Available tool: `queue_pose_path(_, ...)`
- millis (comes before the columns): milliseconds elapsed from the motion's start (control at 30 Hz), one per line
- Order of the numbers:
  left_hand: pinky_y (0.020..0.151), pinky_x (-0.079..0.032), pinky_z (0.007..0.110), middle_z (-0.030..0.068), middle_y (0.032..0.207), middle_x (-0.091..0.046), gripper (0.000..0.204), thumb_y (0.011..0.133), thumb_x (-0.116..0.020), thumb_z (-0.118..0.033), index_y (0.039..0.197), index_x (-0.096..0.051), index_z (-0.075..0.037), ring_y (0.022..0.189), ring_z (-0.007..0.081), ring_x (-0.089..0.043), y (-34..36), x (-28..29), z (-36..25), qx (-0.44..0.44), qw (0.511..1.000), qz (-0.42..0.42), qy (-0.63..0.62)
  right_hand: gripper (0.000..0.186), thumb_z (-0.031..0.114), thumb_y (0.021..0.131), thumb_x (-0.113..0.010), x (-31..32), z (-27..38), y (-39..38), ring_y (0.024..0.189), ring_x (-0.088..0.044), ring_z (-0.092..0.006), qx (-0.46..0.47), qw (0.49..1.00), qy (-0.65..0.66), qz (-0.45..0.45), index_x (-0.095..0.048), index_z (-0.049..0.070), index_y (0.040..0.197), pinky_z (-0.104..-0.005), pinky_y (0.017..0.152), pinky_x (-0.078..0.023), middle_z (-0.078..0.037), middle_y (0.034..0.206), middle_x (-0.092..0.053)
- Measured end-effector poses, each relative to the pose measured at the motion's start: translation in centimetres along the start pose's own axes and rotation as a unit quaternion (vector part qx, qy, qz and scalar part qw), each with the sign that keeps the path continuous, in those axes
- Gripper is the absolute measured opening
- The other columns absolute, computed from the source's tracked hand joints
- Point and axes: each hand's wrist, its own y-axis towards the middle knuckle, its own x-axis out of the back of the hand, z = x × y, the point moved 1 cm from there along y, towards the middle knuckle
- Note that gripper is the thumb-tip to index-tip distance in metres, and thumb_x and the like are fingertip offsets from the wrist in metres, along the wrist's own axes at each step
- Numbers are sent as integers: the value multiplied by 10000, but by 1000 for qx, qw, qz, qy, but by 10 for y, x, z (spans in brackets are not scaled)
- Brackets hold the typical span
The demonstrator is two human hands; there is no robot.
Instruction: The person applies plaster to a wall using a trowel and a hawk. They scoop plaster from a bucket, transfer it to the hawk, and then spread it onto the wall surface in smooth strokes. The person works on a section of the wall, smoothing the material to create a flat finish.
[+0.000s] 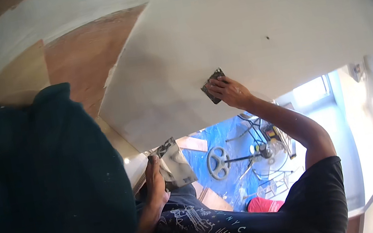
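Note:
My right hand (pixel 231 92), arm raised, presses a dark, thin rectangular putty spreader (pixel 214 92) flat to a broad white panel (pixel 256 29). Pale smears speckle the spreader, and the fingers lie across it. Lower and to the left, my left hand (pixel 155 179) grips a square flat metal plate (pixel 175 166) by its left edge, thumb on top. Grey-white smears mark the plate's face, which is apart from the panel. The panel has a small dark spot (pixel 267 38) right of my right hand.
A large dark green cloth shape (pixel 49 185), perhaps a person's shirt, fills the left side. Reddish-brown bare surface (pixel 90 53) borders the panel. Below lie blue sheeting (pixel 220 135), a grey spoked wheel (pixel 218 163), metal stands and a red bundle (pixel 265 205). A bright window (pixel 312 91) is at right.

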Motion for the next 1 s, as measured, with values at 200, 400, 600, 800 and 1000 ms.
queue_pose_path(200, 1085, -250, 597, 83, 1518, -383, 677, 971, -510, -556, 1498, -383, -150, 1396, 303, -327, -3, -10, 2, 50, 998, 27, 27, 455, 153, 889, -519, -8, 45, -111, 1400, -392, -176, -65, 995, 75, 10, -551, 106, 1340, -362, 1164, -300, -14, 1470, -483)
queue_pose_path(400, 1052, -397, 401, 90, 1384, -519, 550, 1002, -523, -428, 1421, -459, -78, 1279, 244, -486, -6, -33, 11, 25, 997, 75, 17, 492, 159, 849, -533, -7, 89, -196, 1320, -457, -211, -138, 986, 93, -26, -542, 74, 1333, -390, 1066, -372, -38, 1423, -518)
queue_pose_path(600, 967, -516, 414, 90, 1250, -622, 397, 1030, -480, -368, 1291, -546, -76, 1118, 253, -628, -9, -59, 20, 52, 997, 56, 2, 320, -35, 802, -591, 75, 187, -191, 942, -658, -249, -366, 802, 415, -224, -606, 54, 1109, -394, 760, -473, -97, 1317, -625)
queue_pose_path(800, 1016, -486, 450, 111, 1281, -617, 459, 1026, -454, -404, 1335, -533, -74, 1176, 275, -605, -34, -94, -12, 25, 992, 95, 82, 598, -149, 709, -603, 144, 256, -102, 1290, -549, -356, -316, 510, 632, -491, -579, 25, 1280, -407, 999, -482, -228, 1379, -562)
queue_pose_path(1000, 999, -473, 404, 70, 1322, -573, 483, 1014, -494, -421, 1390, -484, -118, 1188, 230, -573, -78, -93, -56, -71, 987, 49, 133, 373, 41, 888, -600, 15, 324, 46, 1060, -668, -261, -426, 130, 841, -306, -573, 55, 1259, -383, 864, -547, -107, 1263, -632)
